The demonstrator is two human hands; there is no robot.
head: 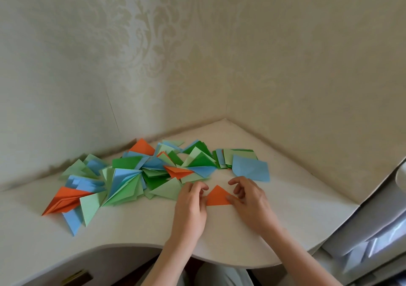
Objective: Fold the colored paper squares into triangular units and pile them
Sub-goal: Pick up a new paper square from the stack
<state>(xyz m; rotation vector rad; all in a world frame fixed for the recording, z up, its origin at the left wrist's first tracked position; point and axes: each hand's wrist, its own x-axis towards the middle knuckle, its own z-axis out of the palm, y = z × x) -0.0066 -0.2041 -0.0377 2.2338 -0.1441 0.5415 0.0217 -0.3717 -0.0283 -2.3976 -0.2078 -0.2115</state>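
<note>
On the pale counter (136, 226), tucked into a wallpapered corner, the folded triangular units (123, 180) lie in a loose heap that spreads from the far left toward the middle. I count four orange pieces there: one large one at the left end (63, 200), one at the back near the wall (142, 147), a small sliver among the greens, and one in the middle of the heap (179, 172). The blue, light green and dark green ones overlap too much to count (dozens, at a glance). No writing or labels show on any paper.

In front of the heap the left hand (191, 206) rests on the counter, its fingers curled, the fingertips pressing the left corner of an orange triangle (217, 196) that lies flat on the counter between the two hands. The right hand (250, 200) has its thumb laid along the triangle's right corner, the other fingers arched and bent above the paper; its grip is a light pinch at the edge rather than a closed fist.

Behind the right hand sits a short stack of unfolded green squares (232, 157), with a single blue sheet (251, 168) just beside it, overlapping its near edge.
</note>
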